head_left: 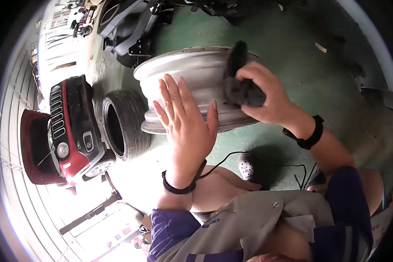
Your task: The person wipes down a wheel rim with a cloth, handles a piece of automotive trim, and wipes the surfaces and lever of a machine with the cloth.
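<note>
Gripping a dark object (234, 89), the right hand (268, 98) is at the right part of the rim (196, 65), its fingers bent round the object from the far and near sides. Blur hides what the object is, and I cannot tell whether it touches the metal. To its left, the left hand (185, 124) faces the rim palm first, fingers straight and spread, thumb well apart; contact there cannot be told either. The silver rim is in the middle of the scene, over the green floor (270, 26). Just left of it is a tyre (134, 126), with a red car (72, 146) farther left. A black band (179, 188) circles the left wrist. Near the person, a black cord (222, 159) runs from around that wrist toward a pale clog (246, 168).
</note>
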A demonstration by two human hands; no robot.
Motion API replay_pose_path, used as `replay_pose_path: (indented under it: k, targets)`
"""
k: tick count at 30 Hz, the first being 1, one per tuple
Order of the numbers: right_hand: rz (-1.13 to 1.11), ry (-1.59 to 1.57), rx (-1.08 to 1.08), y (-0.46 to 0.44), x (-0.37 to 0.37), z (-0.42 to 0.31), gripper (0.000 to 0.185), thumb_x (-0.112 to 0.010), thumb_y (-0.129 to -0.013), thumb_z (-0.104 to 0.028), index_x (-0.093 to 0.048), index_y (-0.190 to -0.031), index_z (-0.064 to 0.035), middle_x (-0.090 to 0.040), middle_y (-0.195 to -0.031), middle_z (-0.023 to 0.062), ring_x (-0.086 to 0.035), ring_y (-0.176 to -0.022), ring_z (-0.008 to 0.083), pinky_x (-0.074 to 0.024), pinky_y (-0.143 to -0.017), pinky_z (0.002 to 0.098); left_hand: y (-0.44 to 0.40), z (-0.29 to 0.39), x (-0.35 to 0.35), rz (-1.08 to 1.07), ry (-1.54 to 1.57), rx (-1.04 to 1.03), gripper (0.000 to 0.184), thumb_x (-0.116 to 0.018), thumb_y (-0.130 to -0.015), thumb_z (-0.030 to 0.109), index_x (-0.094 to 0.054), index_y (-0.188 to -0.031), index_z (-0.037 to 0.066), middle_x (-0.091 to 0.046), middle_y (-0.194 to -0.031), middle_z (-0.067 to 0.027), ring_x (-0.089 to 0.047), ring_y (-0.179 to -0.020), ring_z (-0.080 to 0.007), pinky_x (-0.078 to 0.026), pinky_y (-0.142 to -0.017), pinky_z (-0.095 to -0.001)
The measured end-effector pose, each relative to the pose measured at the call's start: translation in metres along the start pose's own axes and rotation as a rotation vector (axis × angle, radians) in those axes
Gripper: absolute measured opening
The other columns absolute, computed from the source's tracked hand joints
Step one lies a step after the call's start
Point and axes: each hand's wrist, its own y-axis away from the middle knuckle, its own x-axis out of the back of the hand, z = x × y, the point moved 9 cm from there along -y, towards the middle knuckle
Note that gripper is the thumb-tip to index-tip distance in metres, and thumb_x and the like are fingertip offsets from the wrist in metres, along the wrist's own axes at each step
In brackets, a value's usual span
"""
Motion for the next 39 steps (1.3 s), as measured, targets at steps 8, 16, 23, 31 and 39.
replay_pose_path:
  k: [8, 16, 23, 31, 39]
  targets:
    - [-0.182, 0.755, 0.366, -0.084, -0.095, -0.069, 0.051, -0.069, -0.078, -0.019, -0.062, -0.127, -0.0243, -0.062, -0.119, -0.0012, -0.059, -0.085, 0.0209, -0.0478, -0.077, 0.0348, 0.002, -0.044, -0.017, -0.106, -0.056, 0.019, 0.061, -0.059, -0.085, 0.026, -0.047, -0.13, -0.014, -0.044, -0.128, -0.041, -0.037, -0.124, -0.0558, -0.015, -0.11, -0.0693]
    - [0.028, 0.914, 0.308, -0.095, -0.099, -0.055, 0.025, -0.065, -0.082, -0.023, -0.073, -0.107, -0.0215, -0.052, -0.083, 0.0037, -0.055, -0.065, 0.0188, -0.0461, -0.052, 0.0333, 0.002, -0.069, -0.012, -0.102, -0.044, 0.06, 0.076, -0.063, -0.087, 0.029, -0.031, -0.14, -0.016, -0.027, -0.148, -0.0374, -0.017, -0.145, -0.0481, -0.015, -0.116, -0.0584]
    - [0.014, 0.865, 0.097, -0.04, -0.037, 0.011, 0.059, -0.068, -0.075, -0.007, -0.063, -0.127, -0.0352, -0.054, -0.103, 0.0046, -0.057, -0.091, 0.0254, -0.0485, -0.078, 0.0406, 0.004, -0.071, -0.003, 0.01, 0.032, 0.044, 0.079, -0.065, -0.086, 0.029, -0.029, -0.147, -0.007, -0.026, -0.154, -0.0282, -0.017, -0.147, -0.0417, -0.016, -0.116, -0.0556]
    - [0.07, 0.38, -0.432, 0.076, -0.009, 0.147, 0.061, -0.073, -0.066, 0.0, -0.061, -0.125, -0.0111, -0.054, -0.116, 0.0129, -0.057, -0.104, 0.0348, -0.0493, -0.088, 0.0418, 0.005, -0.072, 0.0, 0.044, 0.016, 0.031, 0.068, -0.058, -0.089, 0.023, -0.033, -0.146, -0.004, -0.029, -0.153, -0.0268, -0.022, -0.146, -0.0398, -0.018, -0.116, -0.0551]
    - [-0.117, 0.173, 0.25, -0.067, -0.065, -0.065, 0.05, -0.07, -0.067, -0.003, -0.062, -0.115, -0.0041, -0.056, -0.116, 0.0117, -0.058, -0.107, 0.0338, -0.0492, -0.09, 0.0391, 0.011, -0.098, 0.011, 0.323, 0.799, 0.092, 0.049, -0.037, -0.103, 0.017, -0.033, -0.143, -0.011, -0.037, -0.147, -0.0316, -0.038, -0.137, -0.0423, -0.028, -0.114, -0.0465]
